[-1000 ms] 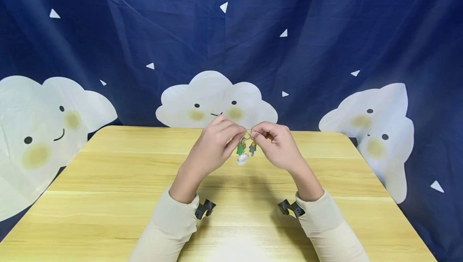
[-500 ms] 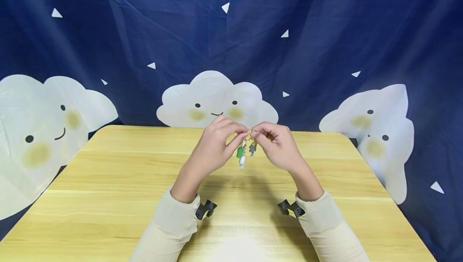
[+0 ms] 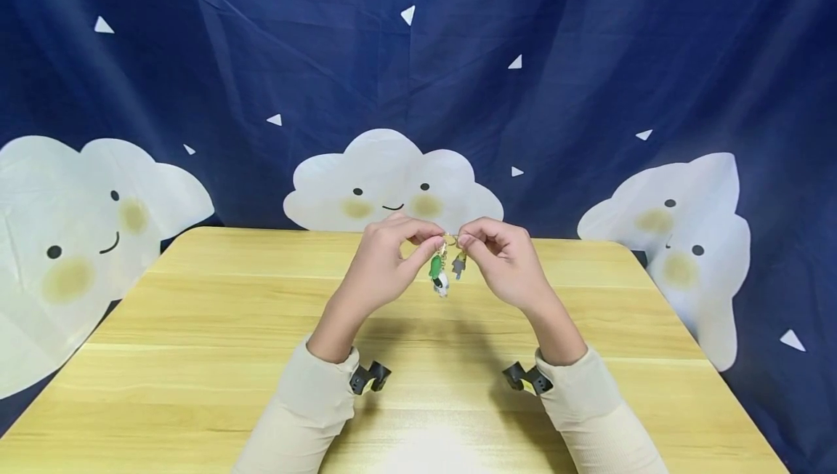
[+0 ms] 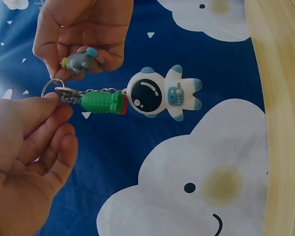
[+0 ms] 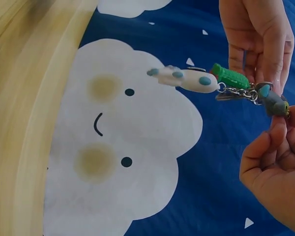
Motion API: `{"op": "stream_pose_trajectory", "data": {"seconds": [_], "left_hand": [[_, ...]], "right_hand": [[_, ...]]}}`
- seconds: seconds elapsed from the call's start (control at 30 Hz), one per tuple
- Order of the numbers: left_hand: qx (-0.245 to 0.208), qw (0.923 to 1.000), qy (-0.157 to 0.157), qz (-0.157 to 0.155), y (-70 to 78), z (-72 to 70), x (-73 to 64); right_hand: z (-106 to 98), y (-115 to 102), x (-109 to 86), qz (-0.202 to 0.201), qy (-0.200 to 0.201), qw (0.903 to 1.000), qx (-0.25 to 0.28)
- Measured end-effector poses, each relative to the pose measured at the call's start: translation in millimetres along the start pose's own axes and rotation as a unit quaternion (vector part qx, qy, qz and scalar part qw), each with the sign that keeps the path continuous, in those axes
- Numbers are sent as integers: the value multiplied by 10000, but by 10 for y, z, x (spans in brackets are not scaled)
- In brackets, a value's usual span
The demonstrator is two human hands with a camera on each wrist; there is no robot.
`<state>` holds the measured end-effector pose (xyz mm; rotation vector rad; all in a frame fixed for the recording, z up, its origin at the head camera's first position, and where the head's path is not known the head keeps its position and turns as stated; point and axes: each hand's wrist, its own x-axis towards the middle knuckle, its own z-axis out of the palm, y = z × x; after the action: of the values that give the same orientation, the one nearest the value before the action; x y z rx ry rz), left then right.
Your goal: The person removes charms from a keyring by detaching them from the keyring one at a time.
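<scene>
Above the table my left hand (image 3: pixel 382 263) pinches a metal key ring (image 4: pixel 44 88) between thumb and forefinger. From it dangle a green ribbed charm (image 4: pixel 101 102) and a white-and-blue astronaut figure (image 4: pixel 160 96) on short chains. My right hand (image 3: pixel 503 263), fingers curled, pinches a small grey figure charm (image 4: pixel 79 61) by its yellow end. In the right wrist view this grey charm (image 5: pixel 273 102) lies close beside the ring and chain (image 5: pixel 238 91). Whether it is linked to the ring is hidden by the fingers.
A light wooden table (image 3: pixel 196 328) lies beneath both hands. Behind it hangs a dark blue cloth (image 3: pixel 458 96) printed with white clouds and triangles. Black wrist cameras (image 3: pixel 370 378) sit at both cuffs.
The fingertips, nearly touching half a second ago, now stand slightly apart, with some of the ring between them. The dangling astronaut has turned and swung. Both hands stay at about the same place.
</scene>
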<state>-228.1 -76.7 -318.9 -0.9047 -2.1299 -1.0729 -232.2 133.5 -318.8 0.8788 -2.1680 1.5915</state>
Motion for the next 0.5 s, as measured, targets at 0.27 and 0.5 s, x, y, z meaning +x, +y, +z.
{"op": "stream_pose_trajectory", "data": {"seconds": [0.27,0.5], "left_hand": [[-153,9991,388,82,33,-20,4],[-3,9984,439,357,49,-57,11]], "right_hand": [[2,-18,-2,26,-194,9998,-1],[3,-15,-5,-278,-476,9975,-433]]}}
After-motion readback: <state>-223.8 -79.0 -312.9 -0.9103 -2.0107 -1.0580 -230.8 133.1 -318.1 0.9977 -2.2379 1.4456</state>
